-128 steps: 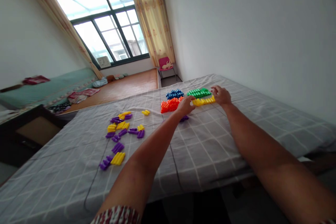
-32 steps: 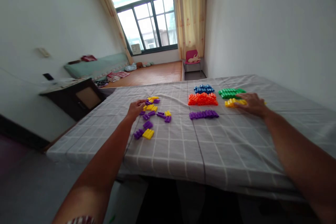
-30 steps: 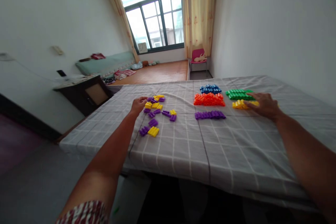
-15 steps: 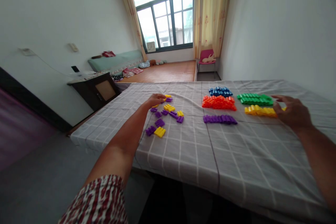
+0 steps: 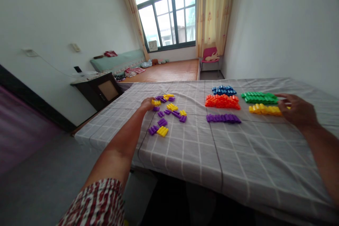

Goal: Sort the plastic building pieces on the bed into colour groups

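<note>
Touching yellow pieces (image 5: 156, 102) on the tablecloth (image 5: 185, 148) is the left hand (image 5: 148, 103).

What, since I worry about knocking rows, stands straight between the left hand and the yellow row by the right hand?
Loose yellow and purple pieces lie nearest the left hand, then the orange pile sits across the straight path to the yellow row.

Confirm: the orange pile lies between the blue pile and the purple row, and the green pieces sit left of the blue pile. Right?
Not quite: the head view shows the green pieces to the right of the blue pile, not left. The orange pile does lie between the blue pile and the purple row.
</note>
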Available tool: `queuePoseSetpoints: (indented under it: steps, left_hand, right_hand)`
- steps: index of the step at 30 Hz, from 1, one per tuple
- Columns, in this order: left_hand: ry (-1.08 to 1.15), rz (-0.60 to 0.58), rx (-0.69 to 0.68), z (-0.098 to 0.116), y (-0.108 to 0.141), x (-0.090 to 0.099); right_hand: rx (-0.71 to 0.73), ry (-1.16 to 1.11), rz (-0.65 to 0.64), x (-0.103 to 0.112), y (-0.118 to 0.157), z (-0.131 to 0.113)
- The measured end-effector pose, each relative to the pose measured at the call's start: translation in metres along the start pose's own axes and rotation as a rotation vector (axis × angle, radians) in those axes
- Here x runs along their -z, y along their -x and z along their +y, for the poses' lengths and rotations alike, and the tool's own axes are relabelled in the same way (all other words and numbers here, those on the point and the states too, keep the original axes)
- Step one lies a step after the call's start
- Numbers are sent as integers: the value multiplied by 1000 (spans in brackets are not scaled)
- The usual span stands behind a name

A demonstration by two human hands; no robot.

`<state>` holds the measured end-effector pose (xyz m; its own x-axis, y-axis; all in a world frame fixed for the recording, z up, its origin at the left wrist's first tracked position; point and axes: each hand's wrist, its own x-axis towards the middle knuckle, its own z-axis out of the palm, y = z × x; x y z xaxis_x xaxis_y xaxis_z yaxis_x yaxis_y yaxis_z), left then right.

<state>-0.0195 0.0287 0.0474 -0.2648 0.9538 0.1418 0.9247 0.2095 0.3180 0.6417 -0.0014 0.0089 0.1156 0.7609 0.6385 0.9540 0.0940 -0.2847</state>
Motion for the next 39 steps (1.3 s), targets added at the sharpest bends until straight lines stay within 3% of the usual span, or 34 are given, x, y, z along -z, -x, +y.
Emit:
queuePoseSetpoints:
  steps: [3,5,8,13,16,20,23,27,29,31,35,37,39]
  left_hand:
    - [113,74,-64,14,7,8]
    - [304,80,-181,40,15,12]
    - [544,-78,-392,102,34,10]
    - [609,-274,-612,222,84,-19]
    - [744,-475,-669,279,107,-49]
    - [791,-409,-667,328,126,-84]
    - [840,-403,-654,349,136,-97]
    - [915,-510,-604,358,143,-100]
    - [934,-502,-627,353,143,-96]
    - [918,-423,-662,339,140,-87]
    - [840,-361,-615,283,125,-55]
    - [823,-333,-552,244,114,-37]
    - [814,-272,-489,204,101,-20]
  right_hand:
    - [-28,-45,35,6,1,-7]
    - [-32,-105,47,13,2,-16]
    - [-27,-241,40,21,0,-31]
    - [-57,-460,54,23,-2,-42]
    - [-46,-669,-135,26,0,-48]
    - [87,-908,-618,35,6,-66]
    - [164,-970,-808,37,9,-78]
    - [125,-1029,-798,35,7,-73]
    - [58,-1044,-691,34,3,-60]
    - [-63,-1031,-505,35,0,-41]
    - [-364,-890,-147,43,2,4]
    - [-447,-787,-134,51,9,23]
    - [-465,-698,-237,61,19,37]
